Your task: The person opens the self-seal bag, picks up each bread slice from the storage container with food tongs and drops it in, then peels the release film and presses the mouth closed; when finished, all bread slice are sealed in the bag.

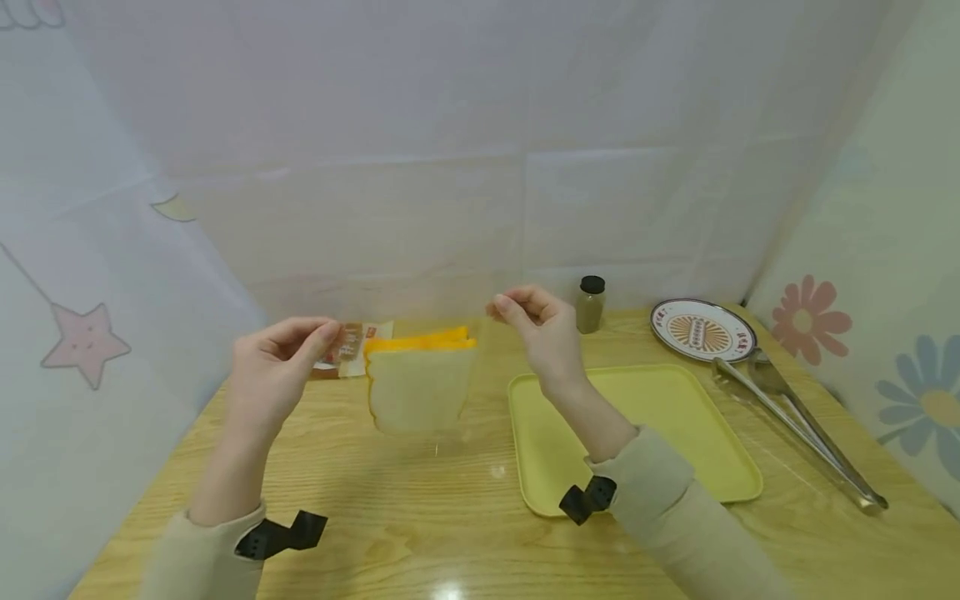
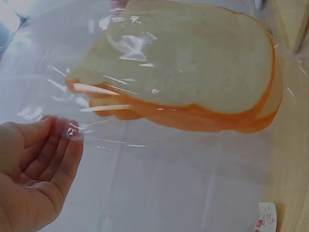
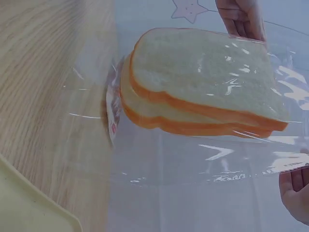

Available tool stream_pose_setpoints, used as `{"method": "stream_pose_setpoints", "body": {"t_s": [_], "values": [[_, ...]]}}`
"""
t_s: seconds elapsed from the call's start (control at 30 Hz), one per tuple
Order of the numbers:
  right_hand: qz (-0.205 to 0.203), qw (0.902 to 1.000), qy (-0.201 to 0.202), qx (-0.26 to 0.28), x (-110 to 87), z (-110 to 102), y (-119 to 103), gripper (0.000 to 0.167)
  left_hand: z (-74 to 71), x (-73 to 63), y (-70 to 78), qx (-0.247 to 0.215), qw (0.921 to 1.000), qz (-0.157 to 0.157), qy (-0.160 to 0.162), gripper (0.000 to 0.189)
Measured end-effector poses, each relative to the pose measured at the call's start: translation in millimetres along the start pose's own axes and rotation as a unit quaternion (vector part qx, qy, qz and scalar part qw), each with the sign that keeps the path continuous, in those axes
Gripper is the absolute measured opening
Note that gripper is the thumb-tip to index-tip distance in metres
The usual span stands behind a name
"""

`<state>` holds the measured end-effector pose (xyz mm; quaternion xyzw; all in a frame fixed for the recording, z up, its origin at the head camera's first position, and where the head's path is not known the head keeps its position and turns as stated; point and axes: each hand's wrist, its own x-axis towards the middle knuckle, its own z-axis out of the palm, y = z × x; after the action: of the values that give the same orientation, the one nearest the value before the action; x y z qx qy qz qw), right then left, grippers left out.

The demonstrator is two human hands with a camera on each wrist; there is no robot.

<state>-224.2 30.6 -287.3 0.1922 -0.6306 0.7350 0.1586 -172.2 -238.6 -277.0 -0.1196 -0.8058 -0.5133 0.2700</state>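
Note:
Two slices of white bread [image 1: 420, 387] with orange-brown crusts lie together inside a clear plastic bag [image 2: 116, 145], held up above the table. My left hand [image 1: 273, 367] pinches one upper corner of the bag between thumb and fingers. At the opposite corner, my right hand [image 1: 543, 333] pinches the film the same way. Between the hands the bag is stretched out, with the slices hanging upright in it. The right wrist view shows the slices [image 3: 207, 77] slightly offset from each other, with the right hand [image 3: 297, 193] at the frame's edge.
A yellow tray [image 1: 637, 467] lies on the wooden table under my right forearm. Behind it stand a black-capped jar [image 1: 591, 307] and a round printed plate [image 1: 703, 330]. Metal tongs [image 1: 806, 433] rest at the right. A printed packet [image 1: 352, 348] lies behind the bag.

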Motion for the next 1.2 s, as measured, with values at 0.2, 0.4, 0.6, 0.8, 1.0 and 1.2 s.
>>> {"method": "stream_pose_setpoints", "body": {"t_s": [0.2,0.4,0.6,0.8,1.0,1.2], "values": [[-0.032,0.9981,-0.028,-0.044,-6.2,4,-1,0.015,6.0,-2.0,3.4,-0.037,0.9993,-0.006,0.008,0.02],[-0.016,0.9998,0.006,-0.006,-2.3,-8,-8,0.015,-4.2,-3.3,2.2,-0.175,0.9838,-0.006,0.039,0.018],[0.023,0.9995,-0.003,0.022,-5.4,-11,-9,0.012,-7.5,-5.9,-2.8,-0.153,0.9876,-0.035,0.011,0.022],[0.056,0.9974,-0.006,0.046,-13.6,-12,4,0.013,-11.2,-13.8,-11.5,-0.133,0.9868,-0.087,-0.032,0.02],[0.057,0.997,0.002,0.051,-17.8,-9,15,0.021,-13.9,-20.1,-17.1,-0.171,0.9798,-0.1,-0.028,0.016],[0.067,0.9963,0.017,0.051,-23.8,-7,17,0.021,-15.1,-21.3,-16.4,-0.172,0.9791,-0.108,-0.014,0.023]]}}
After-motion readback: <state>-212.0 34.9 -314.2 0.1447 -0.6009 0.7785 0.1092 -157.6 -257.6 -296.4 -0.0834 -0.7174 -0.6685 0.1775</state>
